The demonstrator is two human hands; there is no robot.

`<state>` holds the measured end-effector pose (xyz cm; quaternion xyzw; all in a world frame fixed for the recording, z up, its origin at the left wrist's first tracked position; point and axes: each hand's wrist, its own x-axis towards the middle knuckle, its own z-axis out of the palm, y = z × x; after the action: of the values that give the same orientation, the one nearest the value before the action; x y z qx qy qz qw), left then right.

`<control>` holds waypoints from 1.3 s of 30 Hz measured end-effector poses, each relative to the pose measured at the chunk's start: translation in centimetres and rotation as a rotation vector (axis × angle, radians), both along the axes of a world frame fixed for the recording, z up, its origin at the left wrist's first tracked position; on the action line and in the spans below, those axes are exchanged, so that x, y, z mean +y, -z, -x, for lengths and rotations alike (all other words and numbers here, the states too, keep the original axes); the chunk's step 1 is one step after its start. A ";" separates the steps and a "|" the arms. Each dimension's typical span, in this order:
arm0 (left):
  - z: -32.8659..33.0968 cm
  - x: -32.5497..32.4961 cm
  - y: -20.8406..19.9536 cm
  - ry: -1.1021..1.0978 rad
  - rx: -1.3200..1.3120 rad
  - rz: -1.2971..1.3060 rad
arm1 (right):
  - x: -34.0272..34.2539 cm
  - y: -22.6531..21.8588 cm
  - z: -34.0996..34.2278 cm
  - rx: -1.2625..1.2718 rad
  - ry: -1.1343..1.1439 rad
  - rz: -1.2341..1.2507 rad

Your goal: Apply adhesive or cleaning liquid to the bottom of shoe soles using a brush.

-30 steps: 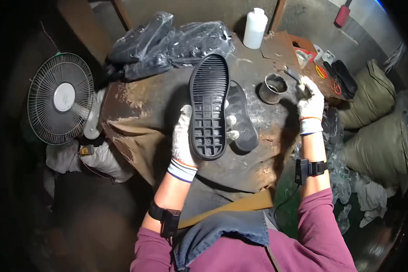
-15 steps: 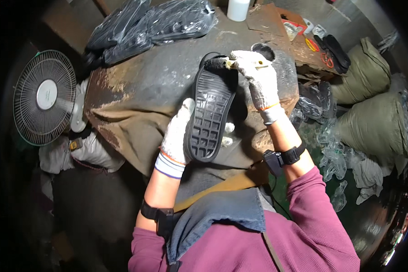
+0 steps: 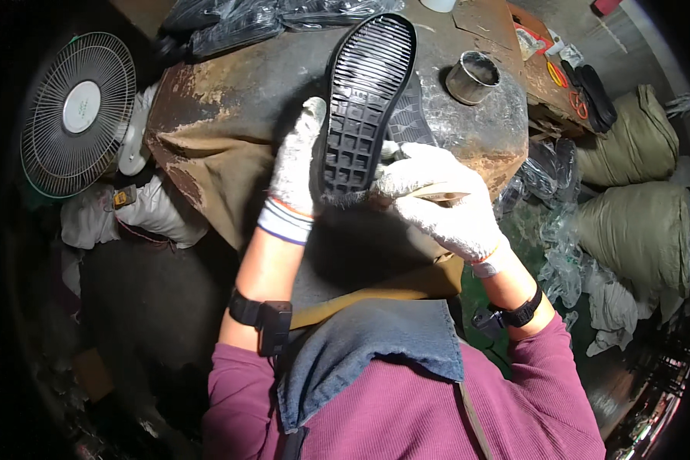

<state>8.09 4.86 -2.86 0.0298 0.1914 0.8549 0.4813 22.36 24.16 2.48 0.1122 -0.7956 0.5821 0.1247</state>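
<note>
My left hand (image 3: 295, 165), in a white knit glove, grips the left edge of a black shoe sole (image 3: 353, 142). The sole is held up with its gridded, ribbed face showing. In my gloved right hand (image 3: 445, 195) is a brush with a pale handle (image 3: 441, 189). Its dark bristles (image 3: 346, 199) touch the near, heel end of the sole. Behind the raised sole a second black sole (image 3: 412, 115) lies on the worktable, partly hidden. A round, stained metal cup (image 3: 473, 78) stands on the table beyond my right hand.
The worn, cloth-draped worktable (image 3: 230, 92) has plastic-wrapped black bundles (image 3: 238, 31) at its far left. A fan (image 3: 80, 111) stands on the left. At right are orange-handled scissors (image 3: 577, 103), a dark sole (image 3: 595, 100), stuffed green sacks (image 3: 632, 234) and loose clear plastic (image 3: 563, 268).
The brush has gone from the far end of the sole to its near end, and my right hand has come closer. The sole sits farther up in view. The view has shifted slightly.
</note>
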 end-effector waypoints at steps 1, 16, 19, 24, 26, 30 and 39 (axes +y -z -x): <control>0.4 -0.5 -0.5 0.068 0.108 0.029 | 0.6 0.6 -0.2 -0.032 0.011 -0.022; -1.9 -1.8 0.0 0.033 0.499 0.356 | 7.5 -1.1 4.5 -0.042 0.439 -0.008; -2.7 -1.7 2.0 0.122 0.163 0.208 | 8.1 -1.5 6.3 0.184 0.540 -0.310; -4.5 -2.1 1.7 0.152 0.559 0.573 | 6.7 0.8 5.8 0.539 0.461 -0.778; -4.4 -1.6 1.9 0.109 1.024 0.615 | 7.9 0.7 6.7 0.582 0.483 -0.793; -6.2 -1.4 2.0 0.063 -0.212 0.020 | 7.3 -0.1 9.1 0.647 0.458 -0.751; -5.2 -2.0 1.9 0.059 -0.251 -0.201 | 5.1 3.4 8.1 0.480 0.614 -0.354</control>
<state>13.32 2.89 -4.71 -0.0236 0.0424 0.8523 0.5208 14.26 29.24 -0.93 0.0222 -0.8282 0.3296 0.4527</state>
